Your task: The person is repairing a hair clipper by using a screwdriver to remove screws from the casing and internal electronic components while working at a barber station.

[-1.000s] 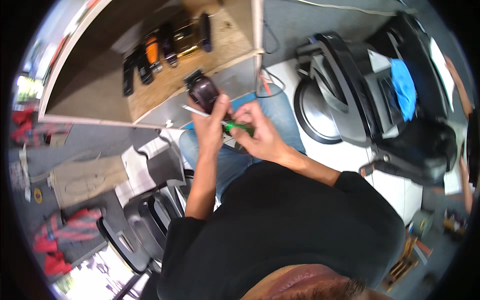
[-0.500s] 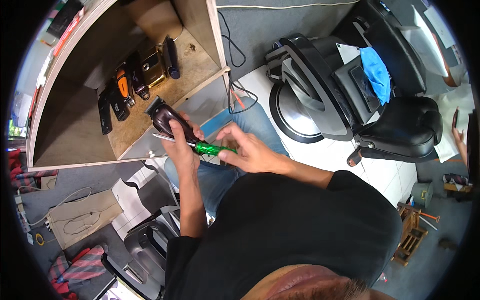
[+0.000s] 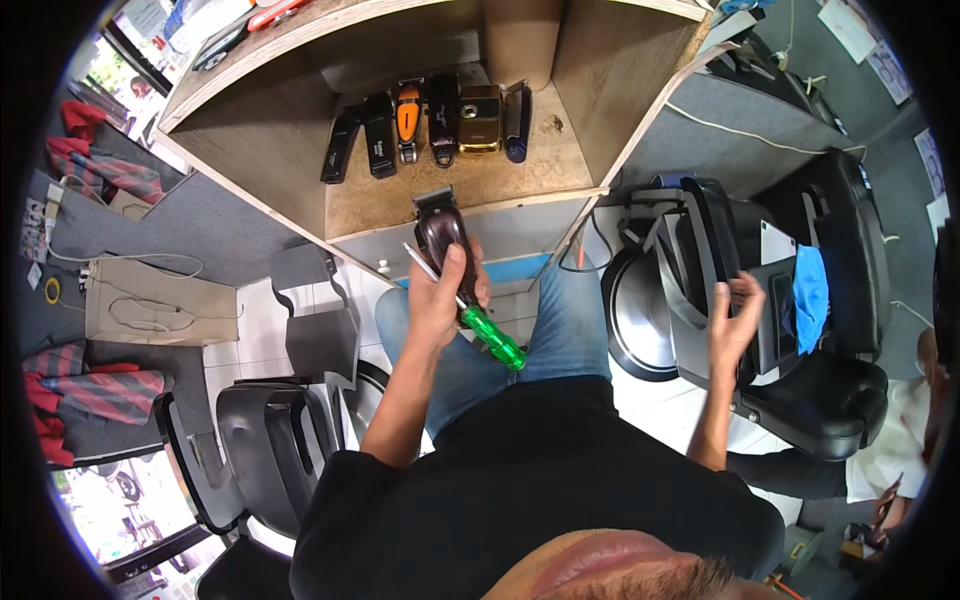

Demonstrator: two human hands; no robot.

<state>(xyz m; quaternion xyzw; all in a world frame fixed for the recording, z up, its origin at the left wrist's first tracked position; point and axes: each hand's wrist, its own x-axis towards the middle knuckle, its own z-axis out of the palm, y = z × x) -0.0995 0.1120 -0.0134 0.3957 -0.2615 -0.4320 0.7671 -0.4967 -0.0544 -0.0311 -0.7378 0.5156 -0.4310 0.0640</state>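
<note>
My left hand [image 3: 438, 300] is wrapped round a dark maroon hair clipper [image 3: 443, 235], its blade end pointing away from me toward the shelf. The same hand also keeps a screwdriver [image 3: 490, 335] with a green see-through handle; its metal shaft lies slanted across the palm. Out to the right, my right hand [image 3: 735, 315] is raised off the work with fingers apart and slightly bent, nothing visible in it. It appears in front of the armrest of a black barber chair [image 3: 800, 415]. Part of the clipper's body is covered by my left fingers.
In the wooden cabinet [image 3: 460, 205] ahead lie several clippers and trimmers, among them an orange one [image 3: 408, 115] and a gold one [image 3: 481, 120]. A blue cloth [image 3: 811, 298] hangs on the right chair. Another black chair [image 3: 265, 440] stands left. Someone in white is at far right.
My right hand has let go of the screwdriver and moved out to the right. The left hand keeps the clipper and screwdriver. My view has turned to the right.
</note>
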